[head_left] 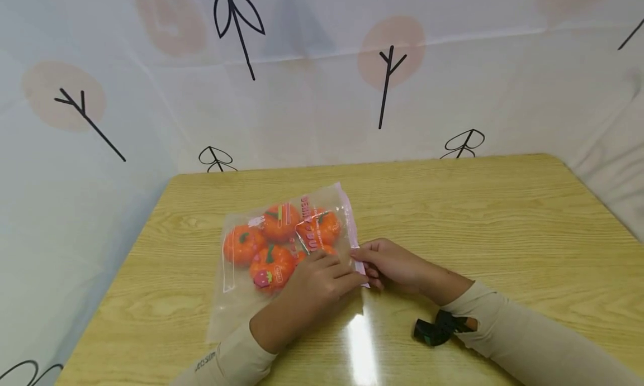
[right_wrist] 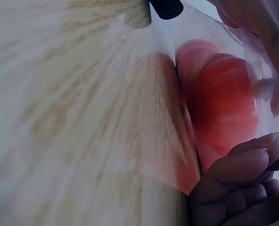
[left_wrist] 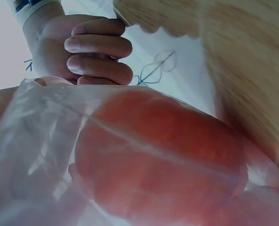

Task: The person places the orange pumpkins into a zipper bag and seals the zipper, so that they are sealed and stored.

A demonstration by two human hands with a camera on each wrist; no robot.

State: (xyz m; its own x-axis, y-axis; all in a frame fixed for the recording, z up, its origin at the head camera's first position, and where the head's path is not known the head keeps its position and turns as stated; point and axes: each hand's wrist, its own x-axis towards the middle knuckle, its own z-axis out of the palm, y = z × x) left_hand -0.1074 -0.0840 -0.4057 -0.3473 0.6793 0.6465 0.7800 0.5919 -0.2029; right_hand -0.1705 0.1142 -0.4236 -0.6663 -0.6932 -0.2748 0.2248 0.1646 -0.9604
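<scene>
A clear plastic zip bag (head_left: 322, 199) with a pink top edge and pink print lies tilted on the table. Inside are several small orange pumpkins (head_left: 244, 245) with green stems, one of them large in the left wrist view as a blurred orange pumpkin (left_wrist: 153, 160). My left hand (head_left: 319, 280) reaches across the bag's near side and grips its pink edge by the near corner. Just beside it, my right hand (head_left: 394, 265) pinches that same edge between thumb and curled fingers. The left thumb is hidden in the head view.
The wooden table (head_left: 478, 207) extends around the bag, its far edge meeting a patterned white cloth (head_left: 312, 112). A black device (head_left: 437, 327) is strapped at the right wrist. Glare marks the table's near middle.
</scene>
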